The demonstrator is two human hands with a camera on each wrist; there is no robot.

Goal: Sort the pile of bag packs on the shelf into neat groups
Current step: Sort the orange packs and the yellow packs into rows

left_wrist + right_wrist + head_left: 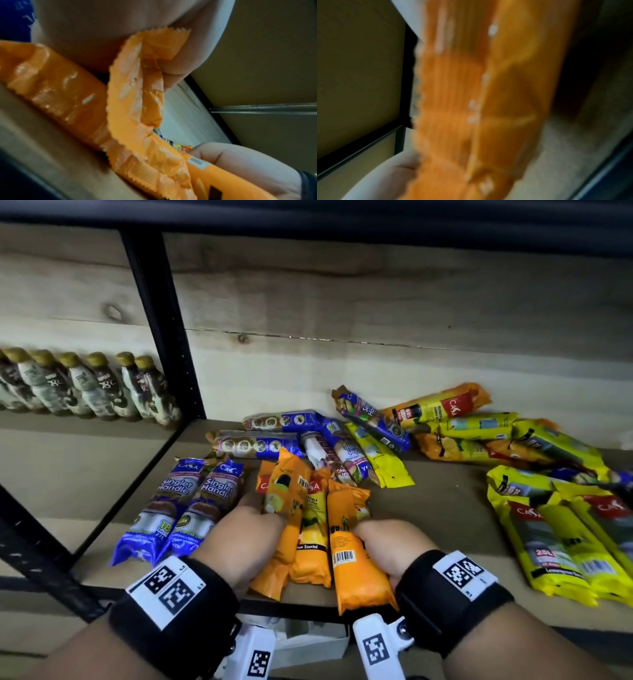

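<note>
On the wooden shelf several orange bag packs lie side by side at the front. My left hand grips the leftmost orange pack, whose far end lifts up; the left wrist view shows that orange pack's crimped end against my palm. My right hand grips the rightmost orange pack, a blurred orange pack in the right wrist view. Another orange pack lies between them. Two blue packs lie side by side to the left.
A mixed heap of blue, yellow and orange packs sits at the back. Yellow packs lie in a row at the right. A black upright post divides off a bay with several bottles. A white box sits below the shelf.
</note>
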